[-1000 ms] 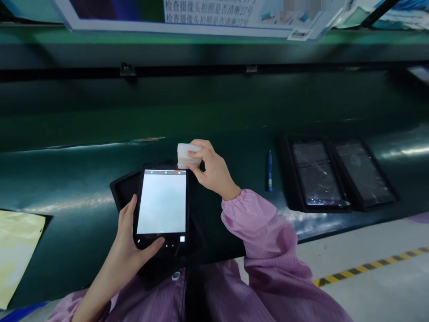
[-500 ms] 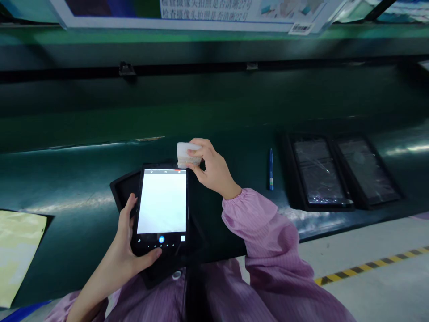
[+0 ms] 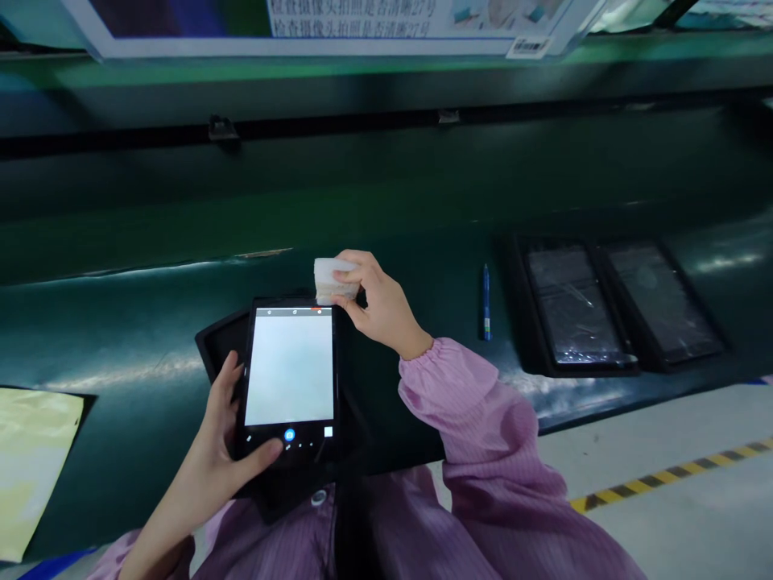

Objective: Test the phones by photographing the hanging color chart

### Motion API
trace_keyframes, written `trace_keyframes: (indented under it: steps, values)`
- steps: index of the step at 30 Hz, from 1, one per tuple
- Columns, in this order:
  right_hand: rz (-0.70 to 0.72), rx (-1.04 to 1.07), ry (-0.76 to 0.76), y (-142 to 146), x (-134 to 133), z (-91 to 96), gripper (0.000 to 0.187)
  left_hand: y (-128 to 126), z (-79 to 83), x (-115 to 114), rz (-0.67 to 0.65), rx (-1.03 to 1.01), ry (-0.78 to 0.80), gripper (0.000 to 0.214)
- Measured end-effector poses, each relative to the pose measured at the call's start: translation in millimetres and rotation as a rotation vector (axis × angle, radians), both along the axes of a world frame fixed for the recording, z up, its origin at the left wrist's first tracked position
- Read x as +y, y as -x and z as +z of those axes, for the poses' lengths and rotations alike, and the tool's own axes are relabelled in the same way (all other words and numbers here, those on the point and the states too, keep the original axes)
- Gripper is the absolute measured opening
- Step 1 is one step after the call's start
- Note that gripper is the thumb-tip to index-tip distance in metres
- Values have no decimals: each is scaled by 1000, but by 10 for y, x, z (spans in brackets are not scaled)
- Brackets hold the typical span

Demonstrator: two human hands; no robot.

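A black tablet (image 3: 291, 366) with a lit, almost white camera screen is held by my left hand (image 3: 226, 443), its fingers along the left edge and the thumb over the lower bezel. Beneath the tablet a black tray (image 3: 218, 342) sticks out on the left. My right hand (image 3: 383, 302) pinches a small white block (image 3: 331, 276), which looks like foam or folded cloth with a brownish lower layer. The block sits at the tablet's top right corner; whether it touches the back is hidden.
On the green bench (image 3: 150, 330) a blue pen (image 3: 486, 302) lies right of my right hand. Further right are two black trays with film-covered tablets (image 3: 571, 302). A yellow sheet (image 3: 36, 459) lies at far left. An instruction board (image 3: 356, 47) hangs above the back.
The screen picture has turned slightly darker. My left thumb has slid a little left and up on the lower bezel. The right hand keeps its pinch on the white block, almost unmoved.
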State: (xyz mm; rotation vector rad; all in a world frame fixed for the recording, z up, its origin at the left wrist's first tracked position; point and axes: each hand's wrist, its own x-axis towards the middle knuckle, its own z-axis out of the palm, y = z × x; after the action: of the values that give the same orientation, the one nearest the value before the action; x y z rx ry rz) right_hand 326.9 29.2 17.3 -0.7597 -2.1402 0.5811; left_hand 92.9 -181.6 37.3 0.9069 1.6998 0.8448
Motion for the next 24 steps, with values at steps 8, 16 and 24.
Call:
trace_keyframes:
  steps: [8, 16, 24]
  values:
    - [-42, -28, 27, -30, -18, 21, 43, 101, -45, 85, 303, -199, 171, 60]
    - [-104, -3, 4, -73, -39, 46, 40, 74, -139, 64, 294, -84, 90, 77]
    - [-262, 157, 14, -103, 23, 72, 40, -155, -258, -529, 360, 11, 73, 78]
